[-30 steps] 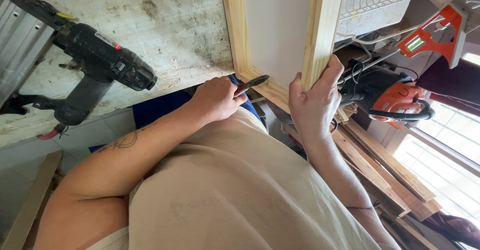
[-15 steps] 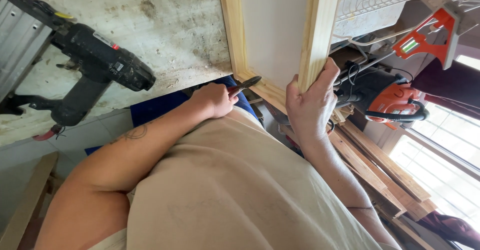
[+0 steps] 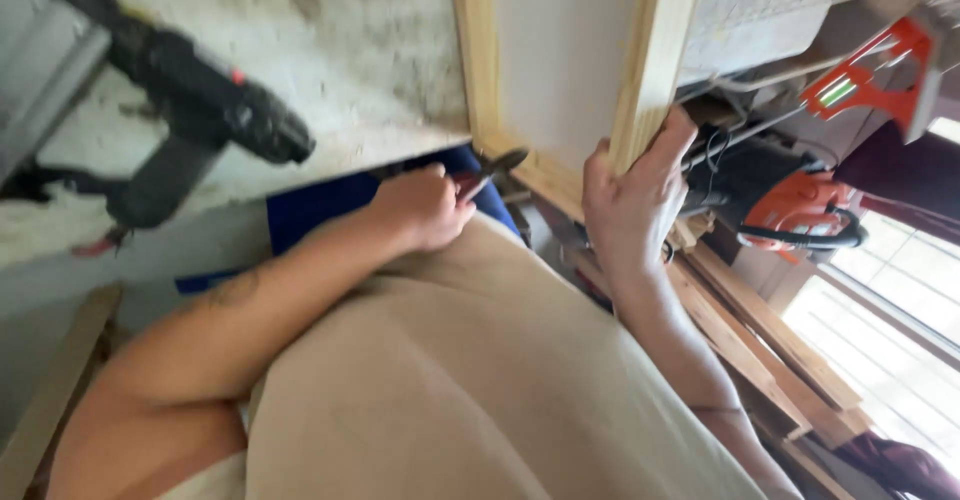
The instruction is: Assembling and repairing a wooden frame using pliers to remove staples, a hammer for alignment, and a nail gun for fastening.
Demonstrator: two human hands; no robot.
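Observation:
A pale wooden frame (image 3: 648, 70) with a white panel (image 3: 560, 50) stands on the edge of a dusty workbench (image 3: 370, 70). My right hand (image 3: 630, 195) grips the frame's right rail from below, fingers wrapped around the wood. My left hand (image 3: 420, 205) is closed around a pair of pliers (image 3: 492, 168). Their dark jaws point at the frame's lower corner. My beige shirt fills the lower part of the view.
A black power drill (image 3: 200, 120) lies on the workbench to the left. An orange and black power tool (image 3: 795, 205) and an orange clamp (image 3: 880, 70) sit at the right. Wooden planks (image 3: 770, 345) are stacked below them, beside a bright window.
The view has shifted slightly. My left hand keeps the pliers at the frame's lower corner, and my right hand stays on the rail.

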